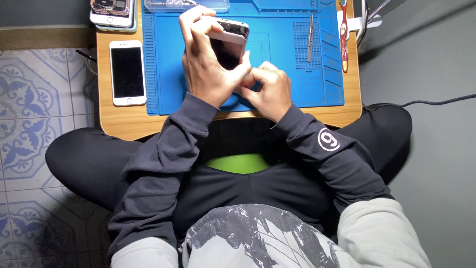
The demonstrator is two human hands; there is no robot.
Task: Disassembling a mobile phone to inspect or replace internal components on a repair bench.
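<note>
Low wooden table (119,124), rounded corners, on patterned tile floor (29,119); grey wall at right. Blue rubber mat (297,84), ridged, with moulded compartments, covers most of tabletop.

Phones: four seen. One white phone (127,72) flat, screen up, left of mat; two stacked (113,12) at far left corner; one held. Tweezers (311,37) and red-handled tool (343,34) lie on right side of mat.

Left hand (208,64) wrapped round held phone (229,42), tilted above mat centre. Right hand (270,89) fingers curled tight, pinching at phone's lower edge.

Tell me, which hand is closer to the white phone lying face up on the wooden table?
Left. The left hand holds another phone just right of the white phone; the right hand sits farther right.
</note>
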